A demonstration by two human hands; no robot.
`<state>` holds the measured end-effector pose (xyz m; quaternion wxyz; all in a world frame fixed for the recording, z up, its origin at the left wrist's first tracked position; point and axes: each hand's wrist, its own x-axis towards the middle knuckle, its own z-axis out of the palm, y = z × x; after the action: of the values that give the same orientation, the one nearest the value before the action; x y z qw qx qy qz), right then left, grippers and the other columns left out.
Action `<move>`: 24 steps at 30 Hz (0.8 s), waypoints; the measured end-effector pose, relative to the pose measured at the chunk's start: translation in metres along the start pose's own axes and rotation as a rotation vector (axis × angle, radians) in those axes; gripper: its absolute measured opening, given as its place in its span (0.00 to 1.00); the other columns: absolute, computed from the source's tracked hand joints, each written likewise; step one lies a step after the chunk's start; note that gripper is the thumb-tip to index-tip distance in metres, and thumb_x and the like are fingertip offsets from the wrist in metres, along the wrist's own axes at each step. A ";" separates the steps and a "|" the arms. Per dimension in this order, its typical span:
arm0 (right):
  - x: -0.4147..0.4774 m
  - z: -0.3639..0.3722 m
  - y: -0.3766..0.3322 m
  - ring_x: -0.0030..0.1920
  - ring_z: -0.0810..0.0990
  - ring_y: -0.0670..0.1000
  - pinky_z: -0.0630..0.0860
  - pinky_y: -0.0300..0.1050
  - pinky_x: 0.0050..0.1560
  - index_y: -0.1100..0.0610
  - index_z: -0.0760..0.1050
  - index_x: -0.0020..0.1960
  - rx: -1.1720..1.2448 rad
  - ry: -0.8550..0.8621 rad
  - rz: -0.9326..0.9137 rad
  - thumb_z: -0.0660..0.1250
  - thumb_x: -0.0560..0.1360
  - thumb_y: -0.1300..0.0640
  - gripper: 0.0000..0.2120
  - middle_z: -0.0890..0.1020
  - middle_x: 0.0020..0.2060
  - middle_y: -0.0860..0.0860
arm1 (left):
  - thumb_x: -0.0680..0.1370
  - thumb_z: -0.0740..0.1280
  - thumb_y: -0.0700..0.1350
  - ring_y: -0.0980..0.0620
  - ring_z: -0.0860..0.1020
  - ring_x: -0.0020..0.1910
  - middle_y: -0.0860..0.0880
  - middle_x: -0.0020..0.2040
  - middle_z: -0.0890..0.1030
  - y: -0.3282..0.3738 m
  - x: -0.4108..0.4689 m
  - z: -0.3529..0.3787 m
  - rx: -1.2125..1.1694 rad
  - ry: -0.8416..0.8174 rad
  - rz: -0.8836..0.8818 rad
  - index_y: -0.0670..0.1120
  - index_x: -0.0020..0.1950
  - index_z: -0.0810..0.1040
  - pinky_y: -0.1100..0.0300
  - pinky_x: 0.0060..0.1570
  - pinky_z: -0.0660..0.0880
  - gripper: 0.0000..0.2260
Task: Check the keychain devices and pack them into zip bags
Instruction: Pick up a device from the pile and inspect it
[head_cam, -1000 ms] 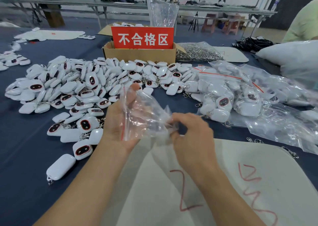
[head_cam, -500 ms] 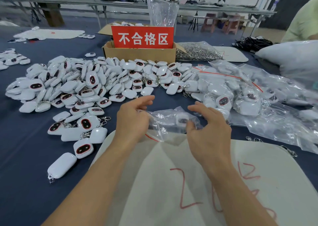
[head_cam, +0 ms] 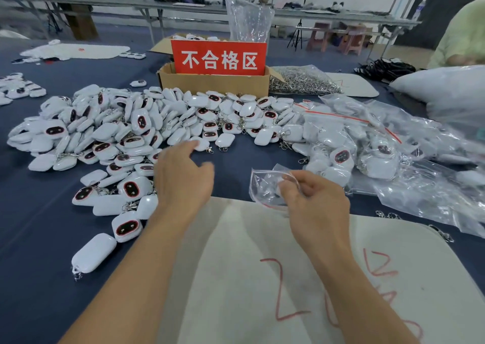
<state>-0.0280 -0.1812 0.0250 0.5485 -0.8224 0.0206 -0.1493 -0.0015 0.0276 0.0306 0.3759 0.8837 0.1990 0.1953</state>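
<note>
The right hand [head_cam: 316,204] pinches a zip bag [head_cam: 265,186] just ahead of its fingertips. The left hand [head_cam: 183,181] hangs loose and empty, fingertips at the edge of the keychain devices [head_cam: 126,139] heaped beyond. Best to lift one device by its body, clear of tangled neighbours.

The place is a factory-style packing and inspection workshop. A wide counter [head_cam: 39,238] draped in dark blue cloth carries a large heap of identical white plastic keychain devices [head_cam: 131,134]. Behind the heap stands a brown cardboard box [head_cam: 215,84] fronted by a red sign [head_cam: 219,58] reading 不合格区. Beside it are a clear bag of loose metal key rings [head_cam: 301,81] and a pile of filled clear plastic zip bags [head_cam: 367,144]. Long metal-framed tables [head_cam: 328,16] line the back, and another person in a pale green top [head_cam: 464,34] is at the right edge.
</note>
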 end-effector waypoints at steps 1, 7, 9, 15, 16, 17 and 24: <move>0.000 0.000 -0.001 0.45 0.82 0.34 0.72 0.26 0.44 0.43 0.85 0.47 0.028 -0.006 0.009 0.72 0.76 0.51 0.04 0.86 0.41 0.34 | 0.73 0.68 0.43 0.45 0.64 0.78 0.46 0.78 0.69 -0.011 0.007 -0.001 0.207 0.029 0.008 0.48 0.78 0.70 0.48 0.76 0.62 0.31; -0.009 -0.002 -0.007 0.52 0.81 0.31 0.70 0.22 0.51 0.40 0.84 0.51 0.109 -0.037 -0.052 0.75 0.74 0.46 0.05 0.86 0.46 0.34 | 0.79 0.61 0.46 0.43 0.63 0.77 0.45 0.78 0.67 -0.038 0.026 0.000 0.522 -0.061 0.037 0.46 0.81 0.62 0.48 0.74 0.57 0.29; -0.009 -0.002 -0.008 0.53 0.82 0.33 0.73 0.27 0.50 0.40 0.84 0.50 0.134 -0.042 -0.044 0.72 0.72 0.42 0.08 0.86 0.46 0.33 | 0.79 0.63 0.47 0.40 0.68 0.72 0.44 0.73 0.72 -0.037 0.025 0.001 0.560 -0.026 0.069 0.48 0.78 0.68 0.47 0.70 0.60 0.26; -0.005 -0.004 -0.009 0.50 0.83 0.38 0.75 0.40 0.53 0.42 0.85 0.49 0.229 0.012 -0.006 0.65 0.73 0.39 0.13 0.86 0.45 0.35 | 0.79 0.66 0.40 0.36 0.75 0.60 0.40 0.60 0.79 -0.041 0.025 0.001 0.473 0.058 0.148 0.44 0.66 0.81 0.46 0.59 0.67 0.16; -0.005 -0.005 -0.009 0.49 0.83 0.39 0.74 0.40 0.52 0.42 0.85 0.48 0.251 0.019 -0.003 0.64 0.72 0.38 0.14 0.86 0.45 0.36 | 0.79 0.66 0.40 0.37 0.76 0.59 0.40 0.58 0.81 -0.039 0.024 0.002 0.483 0.089 0.137 0.44 0.64 0.81 0.46 0.59 0.66 0.14; -0.005 -0.005 -0.010 0.48 0.83 0.39 0.74 0.38 0.50 0.40 0.85 0.47 0.269 0.025 -0.002 0.63 0.72 0.37 0.14 0.87 0.44 0.38 | 0.79 0.66 0.41 0.38 0.77 0.58 0.41 0.55 0.83 -0.037 0.023 0.002 0.506 0.137 0.123 0.45 0.61 0.82 0.46 0.58 0.65 0.12; -0.006 -0.006 -0.014 0.40 0.82 0.49 0.75 0.33 0.44 0.41 0.84 0.44 0.317 0.050 0.031 0.64 0.71 0.37 0.14 0.87 0.41 0.48 | 0.85 0.61 0.48 0.38 0.80 0.45 0.43 0.43 0.85 -0.011 0.011 -0.005 0.175 0.463 0.083 0.54 0.62 0.84 0.50 0.47 0.68 0.12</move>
<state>-0.0368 -0.1798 0.0390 0.6729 -0.7213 0.0231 -0.1627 0.0025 0.0429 0.0280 0.2338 0.8520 0.2596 0.3898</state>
